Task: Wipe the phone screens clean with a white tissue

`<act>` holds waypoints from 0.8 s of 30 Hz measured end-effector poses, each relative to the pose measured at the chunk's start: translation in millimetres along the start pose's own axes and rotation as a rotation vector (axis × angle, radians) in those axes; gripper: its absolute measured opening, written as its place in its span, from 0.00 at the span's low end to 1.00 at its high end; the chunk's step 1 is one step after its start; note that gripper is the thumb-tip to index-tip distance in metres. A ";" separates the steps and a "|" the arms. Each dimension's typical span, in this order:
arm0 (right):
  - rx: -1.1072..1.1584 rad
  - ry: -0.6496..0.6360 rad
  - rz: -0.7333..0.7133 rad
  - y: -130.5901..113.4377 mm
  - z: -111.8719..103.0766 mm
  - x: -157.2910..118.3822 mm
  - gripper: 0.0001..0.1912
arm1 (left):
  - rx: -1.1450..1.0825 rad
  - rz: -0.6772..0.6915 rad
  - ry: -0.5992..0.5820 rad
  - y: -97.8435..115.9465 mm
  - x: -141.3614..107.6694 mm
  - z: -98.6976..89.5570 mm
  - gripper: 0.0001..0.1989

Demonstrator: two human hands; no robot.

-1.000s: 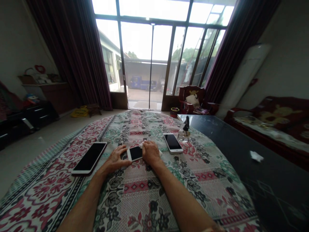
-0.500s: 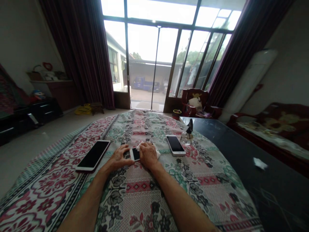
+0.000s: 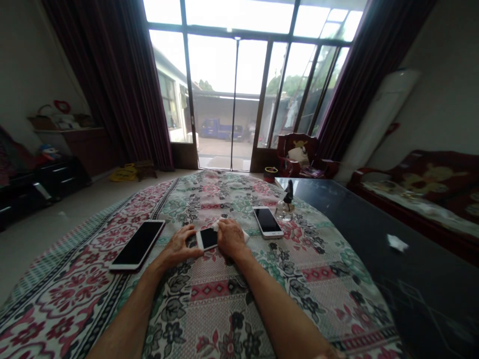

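A small white smartphone with a dark screen lies on the patterned tablecloth. My left hand grips its left end, thumb at the near corner and fingers at the far side. Over the phone's right part, my right hand is closed on a white tissue, pressing it against the screen. The fingers hide most of the tissue and that end of the phone. To the left lies a larger white-framed smartphone. Another white smartphone rests to the right, beside a clear spray bottle with a black nozzle.
A dark glossy table adjoins on the right, with a crumpled white tissue on it. Behind stand a wooden armchair and a sofa. Glass doors and dark curtains close off the far side.
My right hand has shifted slightly rightward along the phone, so more of the dark screen shows between my hands. The whole view has also shifted a little.
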State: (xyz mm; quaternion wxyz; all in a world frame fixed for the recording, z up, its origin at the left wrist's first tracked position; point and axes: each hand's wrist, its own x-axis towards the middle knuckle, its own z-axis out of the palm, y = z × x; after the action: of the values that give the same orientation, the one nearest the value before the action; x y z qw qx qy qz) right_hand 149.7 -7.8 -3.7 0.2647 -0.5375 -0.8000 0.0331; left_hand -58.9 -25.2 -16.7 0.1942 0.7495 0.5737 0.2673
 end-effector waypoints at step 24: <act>0.006 -0.050 -0.242 -23.6 14.7 -0.2 0.13 | 0.050 0.056 0.106 -4.9 0.8 10.5 0.30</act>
State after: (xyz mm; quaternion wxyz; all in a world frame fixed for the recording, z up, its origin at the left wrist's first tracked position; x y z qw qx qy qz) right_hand 123.1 -14.5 -8.5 0.2485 -0.4351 -0.8652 0.0167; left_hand -55.9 -22.9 -27.7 0.1374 0.7546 0.5685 0.2974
